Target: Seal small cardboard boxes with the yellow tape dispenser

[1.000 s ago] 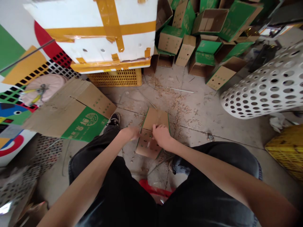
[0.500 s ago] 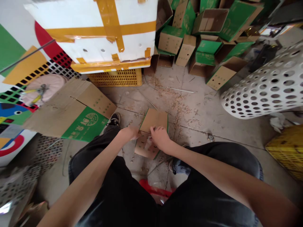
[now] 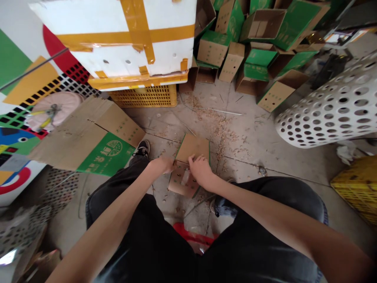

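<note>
A small brown cardboard box with green edges (image 3: 191,148) lies on the concrete floor between my knees, its near flap punched with round holes. My left hand (image 3: 162,165) is closed on the box's left edge. My right hand (image 3: 201,169) rests on top of the perforated flap, fingers curled and pressing on it; a small pale object lies under or beside its fingers, too small to name. Both forearms reach down from the bottom of the view over my black trousers.
A stack of flattened green and brown cartons (image 3: 88,137) lies at left. A taped white foam box (image 3: 123,39) sits on a yellow crate (image 3: 147,96). Folded green boxes (image 3: 250,43) pile up behind. A white perforated basket (image 3: 330,110) and a yellow crate (image 3: 356,188) stand at right. Cardboard scraps litter the floor.
My right hand has shifted slightly over the perforated flap, and the flap has moved a little under it. The left hand has stayed on the box's left edge.
</note>
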{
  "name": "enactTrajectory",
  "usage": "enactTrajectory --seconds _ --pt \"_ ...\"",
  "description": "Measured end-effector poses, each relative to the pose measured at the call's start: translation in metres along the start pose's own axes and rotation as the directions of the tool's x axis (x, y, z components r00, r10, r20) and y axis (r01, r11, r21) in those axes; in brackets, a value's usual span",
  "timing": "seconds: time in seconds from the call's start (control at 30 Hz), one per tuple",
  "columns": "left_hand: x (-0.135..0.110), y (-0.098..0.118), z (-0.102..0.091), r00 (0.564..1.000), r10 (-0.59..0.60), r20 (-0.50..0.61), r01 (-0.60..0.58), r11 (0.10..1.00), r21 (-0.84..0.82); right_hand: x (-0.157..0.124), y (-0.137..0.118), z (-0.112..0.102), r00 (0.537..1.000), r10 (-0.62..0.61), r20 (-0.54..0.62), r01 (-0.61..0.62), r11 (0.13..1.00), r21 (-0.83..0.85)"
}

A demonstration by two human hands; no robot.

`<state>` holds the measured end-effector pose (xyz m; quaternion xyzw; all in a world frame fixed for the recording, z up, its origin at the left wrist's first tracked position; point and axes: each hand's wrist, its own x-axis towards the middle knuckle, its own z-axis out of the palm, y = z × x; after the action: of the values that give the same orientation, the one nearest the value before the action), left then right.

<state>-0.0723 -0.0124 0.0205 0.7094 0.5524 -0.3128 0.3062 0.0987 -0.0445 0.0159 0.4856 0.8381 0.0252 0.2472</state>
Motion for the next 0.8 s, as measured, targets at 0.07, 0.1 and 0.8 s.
enactTrajectory --seconds 0.07,0.1,0.8 --pt "-0.002 0.002 -0.003 1.0 -0.003 0.027 0.003 1.0 0.0 0.0 0.0 -0.001 1.0 0.009 -0.001 -0.009 1.0 0.001" --pt "-0.003 0.003 -0.004 0.999 -0.007 0.043 0.007 1.0 0.001 0.0 0.0 -0.001 1.0 0.014 0.0 -0.014 1.0 0.012" --pt "-0.011 0.005 -0.008 0.995 -0.057 0.085 0.057 0.998 -0.002 -0.002 0.0 -0.001 0.995 -0.097 -0.029 0.099 0.992 0.075"
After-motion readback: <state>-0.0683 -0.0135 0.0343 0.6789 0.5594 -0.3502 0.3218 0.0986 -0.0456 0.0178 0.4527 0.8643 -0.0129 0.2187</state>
